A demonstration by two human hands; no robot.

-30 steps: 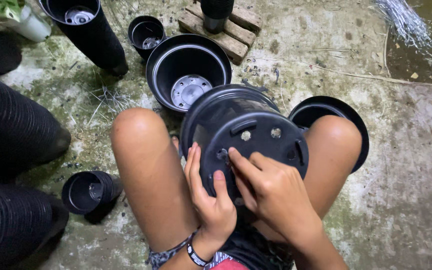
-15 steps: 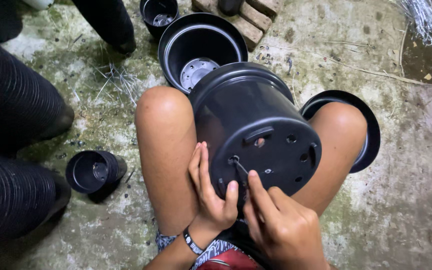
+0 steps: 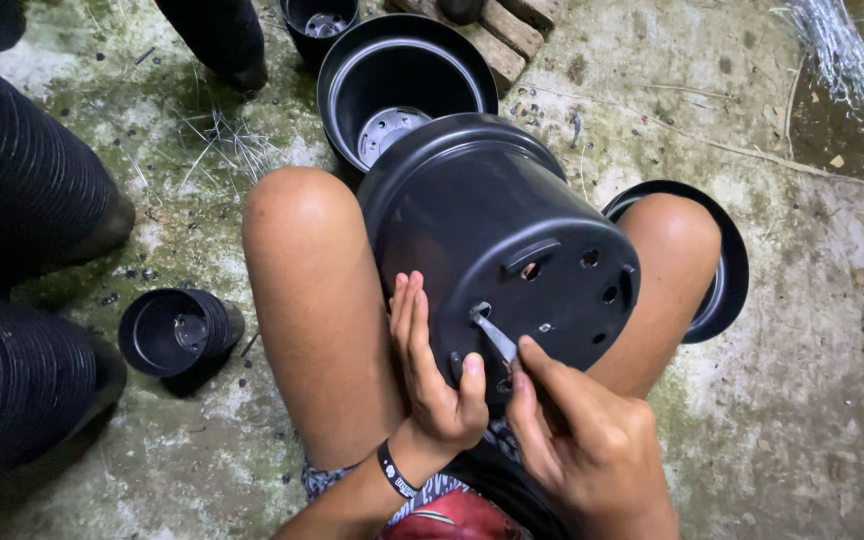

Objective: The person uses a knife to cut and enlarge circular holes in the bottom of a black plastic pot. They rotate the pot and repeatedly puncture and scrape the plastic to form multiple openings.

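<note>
A person crouched on a stained concrete floor [image 3: 812,330] braces a large black plastic pot [image 3: 492,240], tipped on its side between the bare knees at the centre of the frame, its base turned toward the camera. The left hand [image 3: 432,380] lies flat against the lower edge of the base, fingers extended together and thumb pressed to the plastic, steadying the pot rather than closing round it. The right hand [image 3: 582,440], at lower centre, has its grip pinched on a thin grey metal strip [image 3: 492,335] whose tip sits in one of the drainage holes. Working such a strip cleanly would seem to call for a firm brace from the left palm, a short hold close to the tip, and pressure kept in line with the hole so the metal does not skid across the smooth plastic toward the bracing fingers. The pot is matt, slightly tapered, with a rolled rim, raised ribs and round holes in its base. A second large pot [image 3: 407,80] stands open just beyond it at upper centre, a pale perforated disc inside. A small black pot [image 3: 177,330] stands at left beside ribbed stacks of nested pots [image 3: 22,200]; a dark saucer [image 3: 727,270] shows behind the knee at right, and wooden blocks [image 3: 512,30] lie along the top edge.
</note>
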